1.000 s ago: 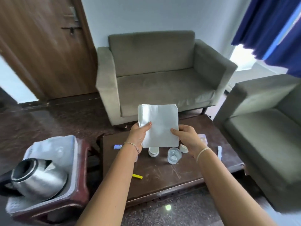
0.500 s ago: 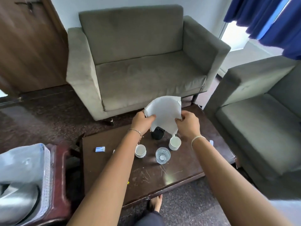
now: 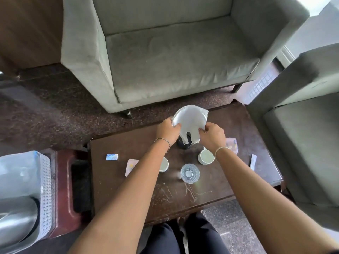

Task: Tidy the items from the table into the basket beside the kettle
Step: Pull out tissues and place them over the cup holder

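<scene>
Head view looks down on my two hands, which are beyond the glass (image 3: 189, 173), over the far part of the table (image 3: 128, 189). One second ago I held the white paper (image 3: 190, 120) flat and upright, pinched at its lower corners. Now it is bent into a round, crumpled shape. My left hand (image 3: 167, 130) grips its left edge with curled fingers and my right hand (image 3: 212, 135) pinches its right edge, so both hands are closed on it. The paper hangs just above a dark cup (image 3: 184, 145) that stands behind the glass; I cannot tell if the two touch.

I judge that I am making the paper smaller so it fits more easily into the basket (image 3: 45, 180). The basket is well to the left of the glass, past the table's edge, next to the kettle (image 3: 16, 217), so the paper is far from it. One white cup (image 3: 206, 157) is just right of the glass and behind it, another cup (image 3: 163, 164) is just left of it, half under my arm, and a small blue box (image 3: 112, 157) lies further left. All these wait to be moved.
</scene>
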